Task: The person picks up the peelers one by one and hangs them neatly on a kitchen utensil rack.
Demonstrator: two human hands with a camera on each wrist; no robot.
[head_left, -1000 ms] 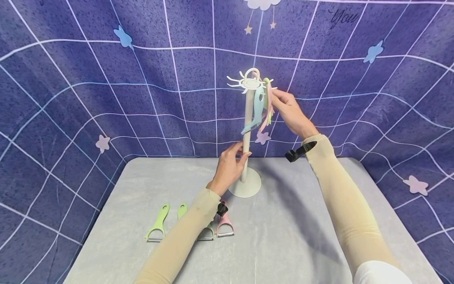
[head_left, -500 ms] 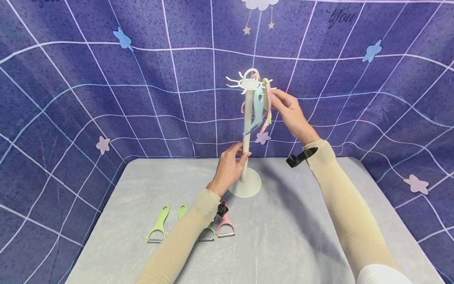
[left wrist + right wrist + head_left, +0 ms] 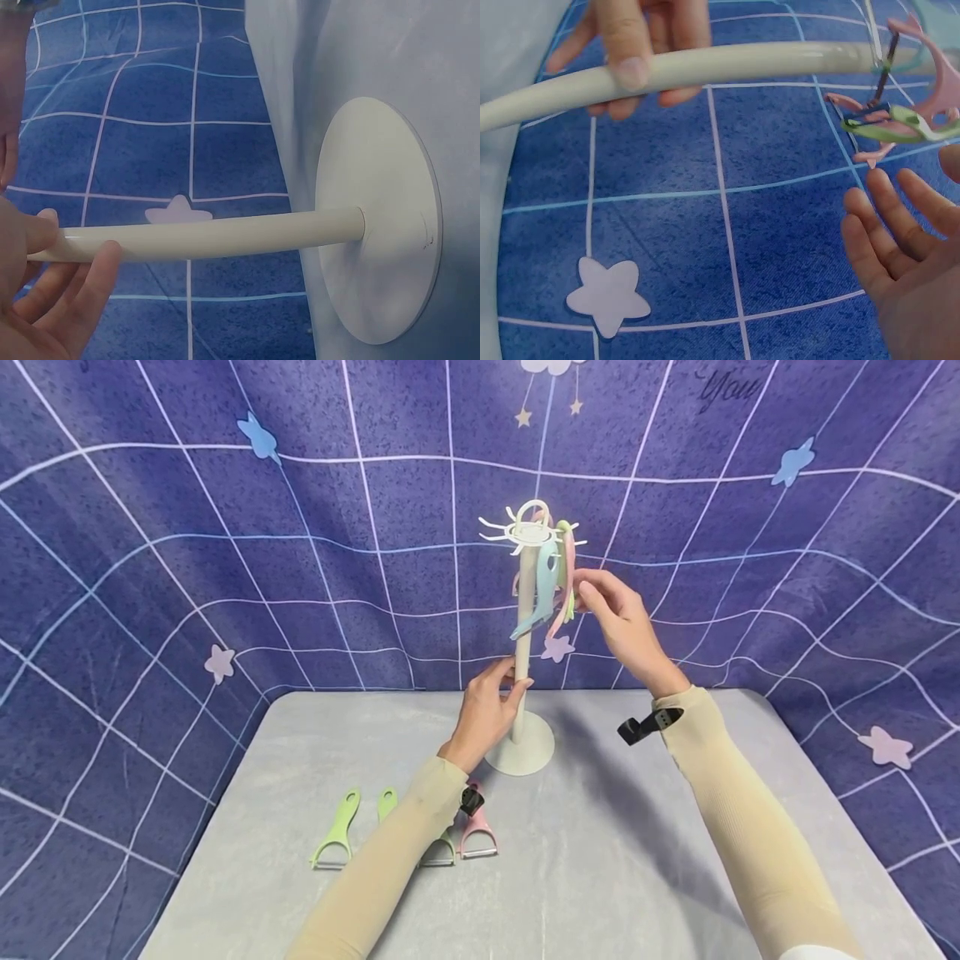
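A cream hook stand (image 3: 527, 589) with a round base (image 3: 521, 756) stands upright at the table's back. My left hand (image 3: 483, 718) grips its pole, thumb in front, fingers behind. On the stand's right-hand hooks hang a blue peeler (image 3: 546, 585), a pink peeler (image 3: 570, 568) and a green peeler (image 3: 562, 568); more pink shows behind the pole. Just right of them is my right hand (image 3: 618, 622), holding nothing. In the right wrist view its fingers (image 3: 885, 232) are relaxed, below the green peeler (image 3: 889, 131) and apart from it.
Two green peelers (image 3: 345, 818) and a pink peeler (image 3: 478, 837) lie on the grey table (image 3: 600, 877) at front left; my left forearm partly covers one green peeler. Several white hooks (image 3: 495, 531) on the stand's left bear nothing. A blue gridded curtain (image 3: 375, 568) hangs close behind.
My right hand has let go of the pink peeler on the hook and drawn slightly down and right. The left hand keeps its place on the pole.
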